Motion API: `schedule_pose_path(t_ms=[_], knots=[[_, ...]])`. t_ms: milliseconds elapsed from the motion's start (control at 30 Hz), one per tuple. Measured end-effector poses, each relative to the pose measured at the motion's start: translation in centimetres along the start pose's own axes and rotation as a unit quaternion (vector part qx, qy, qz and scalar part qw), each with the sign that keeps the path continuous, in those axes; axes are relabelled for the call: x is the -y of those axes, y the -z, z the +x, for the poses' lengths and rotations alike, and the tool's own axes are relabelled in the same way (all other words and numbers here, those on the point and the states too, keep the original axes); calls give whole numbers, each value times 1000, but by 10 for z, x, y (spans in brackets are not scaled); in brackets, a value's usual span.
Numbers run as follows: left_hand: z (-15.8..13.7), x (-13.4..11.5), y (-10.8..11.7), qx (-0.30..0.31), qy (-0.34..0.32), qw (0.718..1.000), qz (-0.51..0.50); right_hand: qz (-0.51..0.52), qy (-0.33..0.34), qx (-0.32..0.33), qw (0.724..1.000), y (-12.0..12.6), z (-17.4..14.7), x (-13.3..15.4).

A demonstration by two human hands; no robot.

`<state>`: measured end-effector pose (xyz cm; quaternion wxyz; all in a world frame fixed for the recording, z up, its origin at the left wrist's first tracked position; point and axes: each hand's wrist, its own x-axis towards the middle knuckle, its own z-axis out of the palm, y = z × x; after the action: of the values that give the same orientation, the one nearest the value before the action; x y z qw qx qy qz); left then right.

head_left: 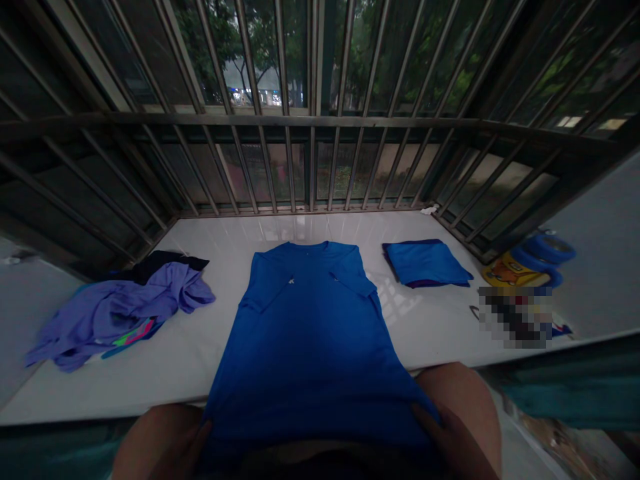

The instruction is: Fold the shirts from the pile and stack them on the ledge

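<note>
A blue T-shirt (310, 320) lies spread out in front of me, its neckline toward the window and its sleeves turned inward over the chest. The lower end hangs past the ledge's front edge, toward my lap. At the left bottom corner of the shirt, my left hand (187, 447) pinches the hem. My right hand (445, 433) holds the right bottom corner, its fingers on the cloth. Both hands are dark and partly cut off by the lower frame edge.
On the white ledge (220, 320), a loose pile of purple clothing (125, 310) lies left. A folded blue garment (425, 262) rests right. Beyond it stand a yellow and blue container (520, 270) and a blurred-out item (515, 317). Metal window bars (310, 122) enclose the back.
</note>
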<state>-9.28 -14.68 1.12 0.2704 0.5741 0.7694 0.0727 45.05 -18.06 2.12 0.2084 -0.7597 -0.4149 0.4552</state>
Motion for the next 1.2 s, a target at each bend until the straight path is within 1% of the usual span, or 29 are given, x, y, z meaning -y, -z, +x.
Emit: schedule_pose_path(t_ms=[100,133,200,233,300,333,400,433,467,533,567,600,667,767,867,967,1067,1133,1200], knots=[[0,-10,12,6,15,997,77,-136,10,-9,991,0,2,-6],[0,-16,14,3,10,996,93,-168,12,-14,986,0,2,-5],[3,-37,13,2,-29,996,82,-221,19,-36,975,2,5,6],[6,-52,9,10,-65,996,58,-241,27,-57,968,3,9,17],[15,-94,-4,37,-156,987,-5,-272,48,-108,955,6,22,46],[21,-120,-12,55,-210,976,-29,-284,56,-131,948,7,33,63],[39,-174,-30,54,-311,948,-37,-310,55,-167,934,8,60,97],[49,-201,-39,49,-349,935,-28,-322,49,-175,929,7,76,113],[60,-225,-47,56,-376,925,-13,-329,47,-183,925,6,92,126],[82,-262,-62,61,-395,916,40,-336,54,-188,921,3,122,146],[92,-273,-69,60,-398,913,67,-339,60,-188,920,1,135,152],[100,-279,-74,57,-398,911,92,-342,67,-186,919,0,145,155],[113,-277,-84,45,-403,906,122,-351,76,-182,915,1,160,157],[121,-254,-93,16,-418,900,121,-361,74,-183,911,11,172,153],[124,-231,-97,-13,-421,899,117,-366,64,-188,909,23,182,150],[124,-222,-96,-21,-420,899,124,-367,65,-192,908,29,189,150],[121,-219,-92,-30,-418,901,116,-362,72,-200,908,31,186,151],[117,-214,-87,-48,-409,905,104,-358,71,-213,906,32,176,149],[111,-202,-77,-76,-395,912,87,-353,71,-226,905,30,161,143]])
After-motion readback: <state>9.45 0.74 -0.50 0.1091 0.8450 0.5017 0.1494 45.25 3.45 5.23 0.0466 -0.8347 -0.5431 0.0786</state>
